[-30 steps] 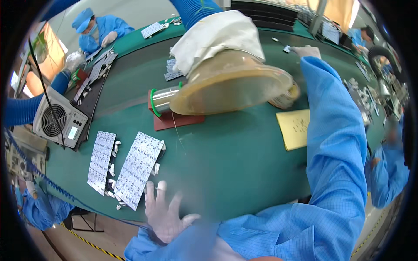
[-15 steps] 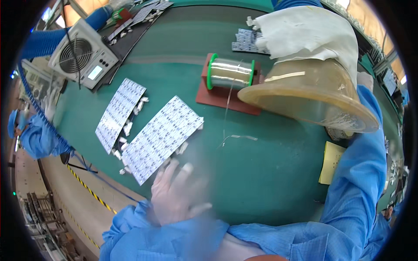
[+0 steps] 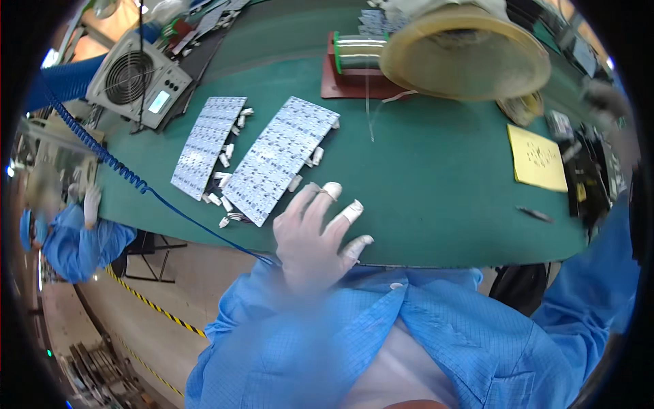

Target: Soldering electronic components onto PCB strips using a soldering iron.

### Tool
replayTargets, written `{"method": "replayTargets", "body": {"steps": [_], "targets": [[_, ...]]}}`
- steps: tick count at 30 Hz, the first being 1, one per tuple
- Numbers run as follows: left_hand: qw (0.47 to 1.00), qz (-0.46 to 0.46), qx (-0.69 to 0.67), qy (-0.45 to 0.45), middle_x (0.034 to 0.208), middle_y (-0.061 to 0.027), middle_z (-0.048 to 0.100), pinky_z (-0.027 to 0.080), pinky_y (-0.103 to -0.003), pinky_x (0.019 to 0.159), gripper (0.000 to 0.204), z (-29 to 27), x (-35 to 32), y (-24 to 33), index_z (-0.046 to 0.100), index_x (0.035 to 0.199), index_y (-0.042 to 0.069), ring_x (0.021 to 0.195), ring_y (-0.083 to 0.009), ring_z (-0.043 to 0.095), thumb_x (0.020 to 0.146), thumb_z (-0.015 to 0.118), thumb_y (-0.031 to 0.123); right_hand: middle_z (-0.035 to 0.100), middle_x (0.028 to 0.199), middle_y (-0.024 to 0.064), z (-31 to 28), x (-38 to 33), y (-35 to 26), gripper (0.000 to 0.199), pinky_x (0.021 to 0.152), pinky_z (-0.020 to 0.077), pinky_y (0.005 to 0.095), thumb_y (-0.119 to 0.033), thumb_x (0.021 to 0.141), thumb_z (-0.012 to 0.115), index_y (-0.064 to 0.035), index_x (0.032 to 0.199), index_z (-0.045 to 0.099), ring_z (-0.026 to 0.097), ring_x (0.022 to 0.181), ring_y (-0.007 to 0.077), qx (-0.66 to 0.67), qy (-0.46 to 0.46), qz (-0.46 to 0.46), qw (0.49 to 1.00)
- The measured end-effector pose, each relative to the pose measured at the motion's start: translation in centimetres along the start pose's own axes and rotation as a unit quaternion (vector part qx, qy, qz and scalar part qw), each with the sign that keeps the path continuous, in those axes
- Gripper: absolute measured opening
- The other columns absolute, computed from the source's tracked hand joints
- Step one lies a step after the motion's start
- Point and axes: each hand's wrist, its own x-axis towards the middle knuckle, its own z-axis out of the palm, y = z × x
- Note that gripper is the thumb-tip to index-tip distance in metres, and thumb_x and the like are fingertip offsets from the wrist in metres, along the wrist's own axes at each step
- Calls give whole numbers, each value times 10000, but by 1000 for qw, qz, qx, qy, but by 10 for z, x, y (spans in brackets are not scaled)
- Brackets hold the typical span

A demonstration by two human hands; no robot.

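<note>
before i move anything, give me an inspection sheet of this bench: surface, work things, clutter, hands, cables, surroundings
Surface: green table, a few small pale specks
Work things: left board and right board lie side by side, white plugs along their edges; wire reel on a stand
Clutter: yellow pad with dark specks; slim dark tool nearer the front edge
Left hand: fingers spread beside the right board, nothing seen in its grasp
Right hand: blurred at far right, grip unreadable
Cables: blue coiled cord crosses the table's front-left edge
Surroundings: seated co-worker at left; pale hood beside the reel
</note>
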Motion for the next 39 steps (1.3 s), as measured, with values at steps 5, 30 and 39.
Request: {"method": "replayTargets", "body": {"steps": [5, 30, 39], "targets": [[999, -42, 28, -1, 1276, -122, 554, 391, -447, 999, 513, 5, -7, 7, 665, 1102, 164, 1174, -335, 518, 622, 822, 259, 617, 702, 83, 105, -91, -79, 159, 752, 464, 415, -82, 699, 656, -107, 852, 693, 627, 781, 279, -234, -83, -277, 928], [983, 104, -100, 110, 946, -77, 698, 478, -349, 805, 298, 5, -33, -18, 646, 1019, 55, 894, -260, 662, 742, 672, -52, 383, 1458, 258, 186, -197, 43, 672, 1109, 349, 519, -407, 721, 808, -69, 1263, 599, 342, 1364, 470, -194, 311, -69, 928], [991, 6, -87, 104, 900, -62, 700, 475, -322, 633, 297, 20, -24, -13, 664, 1000, 48, 669, -228, 607, 730, 784, 78, 233, 1515, 276, 180, -158, 33, 984, 1101, 327, 613, -709, 684, 642, -178, 1470, 381, 198, 1392, 542, -205, 186, -65, 959]]}}
